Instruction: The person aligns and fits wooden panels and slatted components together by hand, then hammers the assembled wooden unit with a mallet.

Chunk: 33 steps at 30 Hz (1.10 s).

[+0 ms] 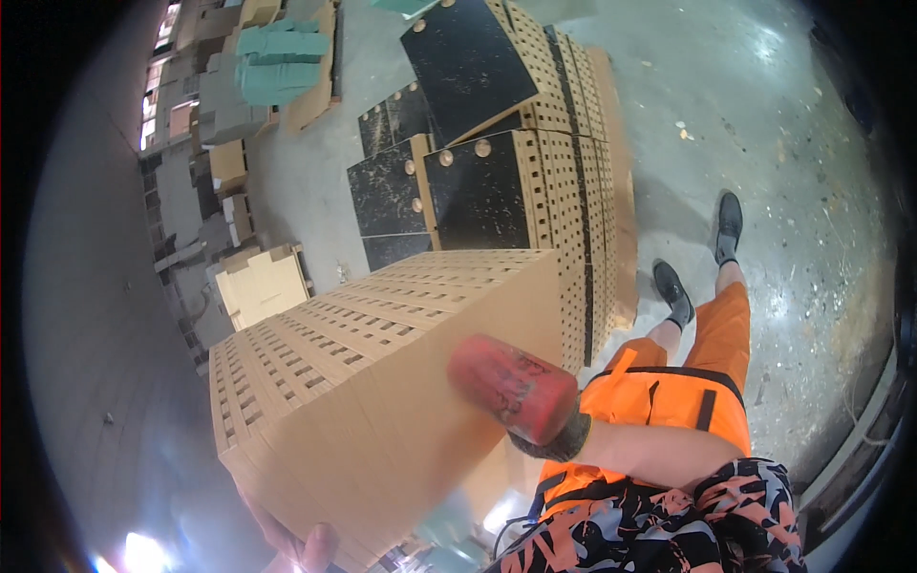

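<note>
A big block of light brown boards [382, 411], with rows of small square slots along its upper side, fills the middle of the head view. My right hand [516, 387], in a red glove with dark printing and a grey knit cuff, lies against the plain brown face; its fingers are blurred and partly hidden. At the bottom left, my left hand [301, 549] looks bare and grips the block's lower edge, thumb on the face. Behind the block stands a stack of slotted boards [559, 162] with black faces [478, 196] and round light spots.
The stack rests on a brown base board [616, 191] on the grey floor [764, 86]. Green wrapped bundles [280, 62] lie on a pallet at the far left, near cardboard boxes [227, 164] and a pale panel [263, 286]. My feet [673, 291] stand right of the stack.
</note>
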{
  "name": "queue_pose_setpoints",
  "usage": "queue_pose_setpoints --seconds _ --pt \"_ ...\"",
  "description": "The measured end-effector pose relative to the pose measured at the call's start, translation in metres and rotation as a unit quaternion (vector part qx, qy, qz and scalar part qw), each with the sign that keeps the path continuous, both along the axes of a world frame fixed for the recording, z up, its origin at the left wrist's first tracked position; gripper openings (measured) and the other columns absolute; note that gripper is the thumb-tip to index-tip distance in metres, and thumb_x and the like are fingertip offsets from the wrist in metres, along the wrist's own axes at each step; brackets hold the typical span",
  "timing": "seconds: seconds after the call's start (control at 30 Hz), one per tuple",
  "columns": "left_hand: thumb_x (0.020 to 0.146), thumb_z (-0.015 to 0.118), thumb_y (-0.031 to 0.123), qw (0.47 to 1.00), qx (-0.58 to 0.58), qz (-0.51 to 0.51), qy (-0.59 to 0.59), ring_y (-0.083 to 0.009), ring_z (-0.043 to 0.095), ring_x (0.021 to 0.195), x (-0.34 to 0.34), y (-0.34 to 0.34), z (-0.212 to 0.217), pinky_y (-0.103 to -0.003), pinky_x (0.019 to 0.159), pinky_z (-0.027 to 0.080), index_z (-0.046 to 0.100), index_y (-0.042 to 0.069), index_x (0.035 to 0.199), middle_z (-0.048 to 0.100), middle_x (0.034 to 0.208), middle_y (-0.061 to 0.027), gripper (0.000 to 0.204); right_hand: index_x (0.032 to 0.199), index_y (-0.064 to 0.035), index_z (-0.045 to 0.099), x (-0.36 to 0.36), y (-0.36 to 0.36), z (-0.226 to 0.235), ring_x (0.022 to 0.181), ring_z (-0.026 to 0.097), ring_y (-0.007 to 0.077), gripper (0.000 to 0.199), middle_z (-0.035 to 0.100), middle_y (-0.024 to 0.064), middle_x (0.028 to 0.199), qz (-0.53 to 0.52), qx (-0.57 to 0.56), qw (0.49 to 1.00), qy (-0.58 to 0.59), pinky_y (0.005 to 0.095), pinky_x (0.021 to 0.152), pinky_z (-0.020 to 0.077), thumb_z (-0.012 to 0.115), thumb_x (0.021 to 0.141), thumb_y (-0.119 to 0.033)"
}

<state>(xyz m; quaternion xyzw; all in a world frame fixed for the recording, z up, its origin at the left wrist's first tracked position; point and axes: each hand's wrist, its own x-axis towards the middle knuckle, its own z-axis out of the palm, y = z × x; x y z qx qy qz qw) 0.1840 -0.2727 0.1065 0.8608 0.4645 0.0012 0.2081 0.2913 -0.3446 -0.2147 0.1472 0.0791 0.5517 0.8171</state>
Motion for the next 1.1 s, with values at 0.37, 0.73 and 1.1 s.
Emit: queue_pose_setpoints --seconds 0.37,0.73,1.1 --pt "0.078 0.065 0.046 0.998 0.000 -0.063 0.003 -0.0294 0.031 0.133 0.031 0.009 -0.005 -0.046 0.105 0.032 0.009 -0.001 0.148 0.023 0.145 -0.0182 0.101 0.145 0.0006 0.028 0.032 0.000 0.031 0.135 0.037 0.0241 0.049 0.035 0.0139 0.148 0.056 -0.001 0.977 -0.205 0.0377 0.116 0.0262 0.035 0.099 -0.016" --pt "0.072 0.059 0.031 0.985 0.012 -0.160 -0.058 -0.0386 0.024 0.139 0.015 0.022 -0.009 -0.046 0.111 0.025 0.008 -0.014 0.145 0.013 0.151 -0.0309 0.100 0.146 -0.0045 0.029 0.004 0.007 0.036 0.136 0.035 0.0216 0.050 0.034 0.0110 0.148 0.193 0.174 0.964 0.057 0.0363 0.116 0.0248 0.041 0.098 -0.013" --pt "0.073 0.060 0.035 0.972 0.085 -0.220 0.016 -0.0430 0.011 0.143 0.006 0.028 -0.003 -0.048 0.113 0.017 0.014 -0.013 0.145 0.011 0.150 -0.0358 0.098 0.144 -0.0049 0.030 -0.001 0.004 0.026 0.129 0.044 0.0215 0.054 0.039 0.0112 0.145 0.165 0.018 0.834 -0.526 0.0314 0.106 0.0376 0.051 0.096 -0.015"
